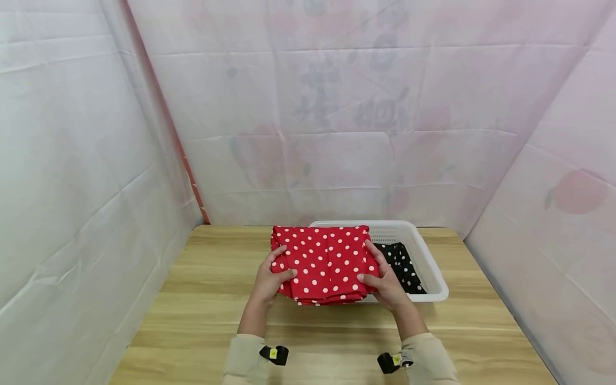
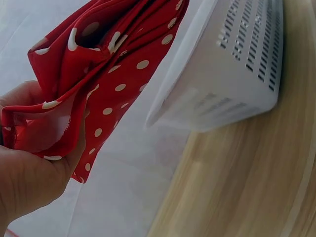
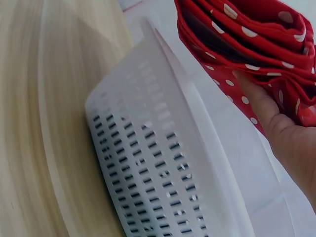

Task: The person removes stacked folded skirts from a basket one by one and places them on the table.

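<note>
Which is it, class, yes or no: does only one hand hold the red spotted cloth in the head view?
No: the left hand and right hand grip opposite sides of the red spotted cloth.

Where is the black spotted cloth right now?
In the head view, the black spotted cloth lies in the white basket, right of the red cloth and beside the right hand.
</note>
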Demonstrator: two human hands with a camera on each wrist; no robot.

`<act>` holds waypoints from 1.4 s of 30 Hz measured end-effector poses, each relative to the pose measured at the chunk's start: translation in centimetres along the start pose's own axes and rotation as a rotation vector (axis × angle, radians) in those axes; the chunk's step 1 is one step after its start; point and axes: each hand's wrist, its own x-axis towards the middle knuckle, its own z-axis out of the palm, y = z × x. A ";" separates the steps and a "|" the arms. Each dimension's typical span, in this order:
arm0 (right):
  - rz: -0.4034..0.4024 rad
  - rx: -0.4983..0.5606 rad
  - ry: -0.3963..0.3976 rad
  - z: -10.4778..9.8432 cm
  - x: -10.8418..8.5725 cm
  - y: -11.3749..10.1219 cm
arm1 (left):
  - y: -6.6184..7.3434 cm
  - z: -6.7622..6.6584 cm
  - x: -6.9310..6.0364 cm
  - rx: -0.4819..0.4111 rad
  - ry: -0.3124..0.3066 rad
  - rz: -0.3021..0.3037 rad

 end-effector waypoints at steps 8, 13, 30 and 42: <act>0.047 -0.051 0.085 2.2 0.9 1.7 | -0.6 -2.5 -0.7 -0.015 0.073 -0.017; 0.066 -0.132 0.148 3.9 1.7 2.8 | -0.9 -4.0 -1.3 -0.012 0.115 0.007; 0.094 -0.194 0.081 9.6 3.6 4.5 | -1.1 -9.1 -1.0 0.025 0.243 -0.002; -0.014 -0.492 0.100 13.2 4.7 5.9 | -1.5 -12.3 -0.5 0.131 0.287 -0.026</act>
